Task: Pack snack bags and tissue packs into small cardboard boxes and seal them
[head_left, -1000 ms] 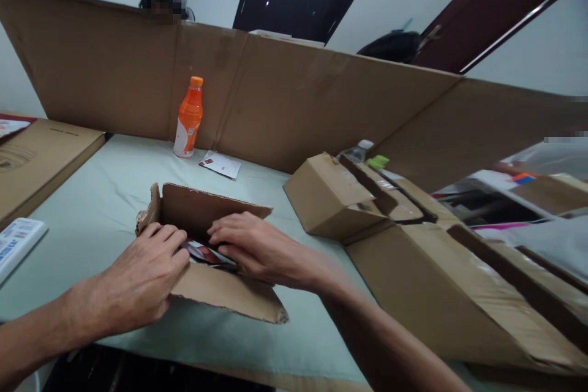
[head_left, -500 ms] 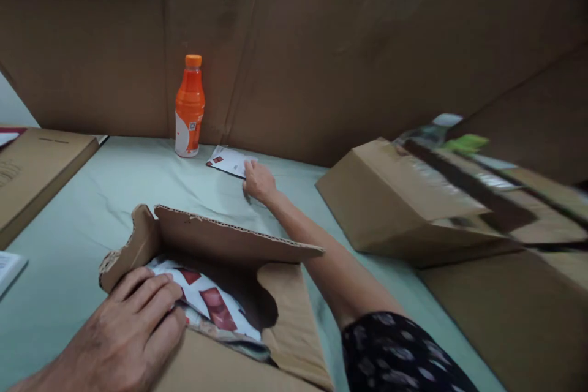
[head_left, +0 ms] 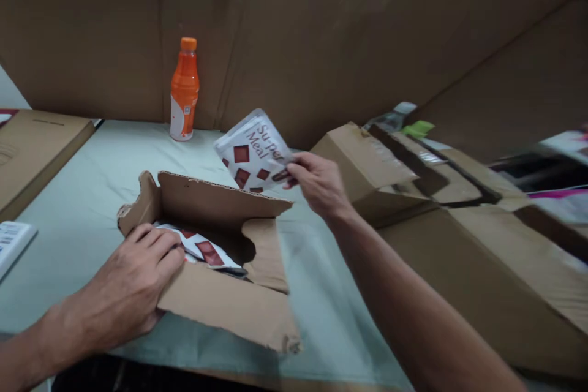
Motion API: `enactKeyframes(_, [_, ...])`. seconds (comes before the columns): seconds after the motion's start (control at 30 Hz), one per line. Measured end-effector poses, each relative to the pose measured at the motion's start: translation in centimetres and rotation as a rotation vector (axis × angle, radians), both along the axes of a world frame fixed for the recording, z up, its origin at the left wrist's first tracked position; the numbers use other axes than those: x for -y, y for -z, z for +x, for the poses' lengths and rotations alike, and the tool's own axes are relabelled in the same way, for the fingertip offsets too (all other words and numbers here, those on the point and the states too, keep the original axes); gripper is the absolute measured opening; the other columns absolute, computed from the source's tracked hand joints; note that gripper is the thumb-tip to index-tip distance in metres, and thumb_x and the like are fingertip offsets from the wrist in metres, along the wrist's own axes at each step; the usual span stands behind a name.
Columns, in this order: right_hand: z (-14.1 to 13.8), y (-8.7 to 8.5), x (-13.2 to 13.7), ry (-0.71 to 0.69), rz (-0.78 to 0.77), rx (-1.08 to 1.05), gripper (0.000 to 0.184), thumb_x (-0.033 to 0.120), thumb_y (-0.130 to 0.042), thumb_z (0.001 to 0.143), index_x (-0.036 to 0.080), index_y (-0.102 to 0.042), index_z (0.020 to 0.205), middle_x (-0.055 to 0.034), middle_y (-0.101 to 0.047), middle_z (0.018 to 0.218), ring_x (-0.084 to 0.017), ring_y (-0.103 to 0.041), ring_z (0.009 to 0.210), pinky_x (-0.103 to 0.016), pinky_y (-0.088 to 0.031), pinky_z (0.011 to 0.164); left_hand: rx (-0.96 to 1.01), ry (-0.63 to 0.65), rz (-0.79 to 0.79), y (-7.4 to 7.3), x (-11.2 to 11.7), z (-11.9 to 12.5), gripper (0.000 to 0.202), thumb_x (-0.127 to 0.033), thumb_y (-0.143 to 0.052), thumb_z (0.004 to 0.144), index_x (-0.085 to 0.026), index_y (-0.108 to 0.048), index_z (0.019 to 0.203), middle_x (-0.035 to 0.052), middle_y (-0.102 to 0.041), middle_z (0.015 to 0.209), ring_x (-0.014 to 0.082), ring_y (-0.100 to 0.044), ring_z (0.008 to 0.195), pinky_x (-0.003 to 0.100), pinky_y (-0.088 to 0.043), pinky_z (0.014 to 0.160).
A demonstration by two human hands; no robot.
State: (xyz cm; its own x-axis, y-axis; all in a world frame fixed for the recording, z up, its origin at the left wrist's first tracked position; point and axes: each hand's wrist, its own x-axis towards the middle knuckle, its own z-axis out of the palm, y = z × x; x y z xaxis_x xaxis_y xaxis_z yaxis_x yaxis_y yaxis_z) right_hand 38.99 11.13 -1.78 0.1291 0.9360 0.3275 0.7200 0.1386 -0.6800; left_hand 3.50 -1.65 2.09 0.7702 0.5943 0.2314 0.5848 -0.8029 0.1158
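My right hand (head_left: pixel 318 182) pinches the lower right corner of a flat white pouch (head_left: pixel 257 146) printed "Super Meal" with dark red squares. The pouch is lifted and tilted behind an open cardboard box (head_left: pixel 229 300). Over the left edge of that box curl the fingers of my left hand (head_left: pixel 138 272), touching a similar red-and-white pouch (head_left: pixel 209 251) inside. Its fingertips are partly hidden by the box and its contents. An orange bottle (head_left: pixel 184 92) with an orange cap stands upright behind the box.
Larger open cartons (head_left: pixel 459 269) fill the right side, with a clear bottle (head_left: pixel 392 117) and something green (head_left: pixel 417 129) on them. At left lie a flat brown box (head_left: pixel 41 147) and a white item (head_left: pixel 15 246). A tall cardboard wall (head_left: pixel 344 43) closes the back.
My right hand has picked the pouch up from the cloth near the orange bottle and brought it up and right, towards me. My left hand stays on the box edge.
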Motion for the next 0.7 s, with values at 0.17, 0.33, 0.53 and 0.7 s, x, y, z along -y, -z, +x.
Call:
enactKeyframes(0.17, [-0.8,-5.4,9.2,-0.066,0.363,-0.49,0.02,0.041,-0.078,0.083,0.023,-0.071,0.085,-0.0002,-0.075,0.076,-0.015,-0.069,0.052,-0.025,-0.059,0.048,-0.003,-0.016,0.007,0.6,-0.1,-0.2,0.029,-0.009,-0.061,0.071,-0.015,-0.063,0.099,0.0122,-0.067,0.108,0.029,-0.06,0.096,0.044,-0.048,0.088])
enactKeyframes(0.33, [-4.6,-7.9,13.2,-0.137,0.363,-0.446,0.021,0.043,-0.079,0.086,0.023,-0.074,0.089,-0.0008,-0.076,0.072,-0.018,-0.073,0.056,-0.028,-0.064,0.052,-0.067,-0.077,-0.025,0.6,0.0,-0.1,0.028,-0.012,-0.066,0.074,-0.014,-0.064,0.102,0.0119,-0.067,0.11,0.0292,-0.06,0.099,0.043,-0.047,0.09])
enactKeyframes(0.53, [-7.0,-5.8,13.4,-0.18,0.338,-0.172,0.015,0.03,-0.064,0.093,0.021,-0.076,0.097,-0.0005,-0.076,0.07,-0.018,-0.073,0.058,-0.028,-0.062,0.057,-0.114,-0.118,-0.069,0.3,0.1,0.1,0.028,-0.012,-0.068,0.075,-0.014,-0.065,0.103,0.0128,-0.067,0.111,0.0295,-0.061,0.102,0.043,-0.048,0.094])
enactKeyframes(0.7, [-8.7,-3.3,12.1,-0.278,0.097,0.28,0.03,0.018,-0.051,0.093,0.022,-0.079,0.102,-0.007,-0.082,0.094,-0.022,-0.078,0.082,-0.029,-0.059,0.073,-0.13,-0.122,-0.051,0.4,0.1,0.1,0.024,-0.01,-0.068,0.073,-0.015,-0.064,0.096,0.0109,-0.066,0.107,0.0283,-0.06,0.099,0.041,-0.047,0.09])
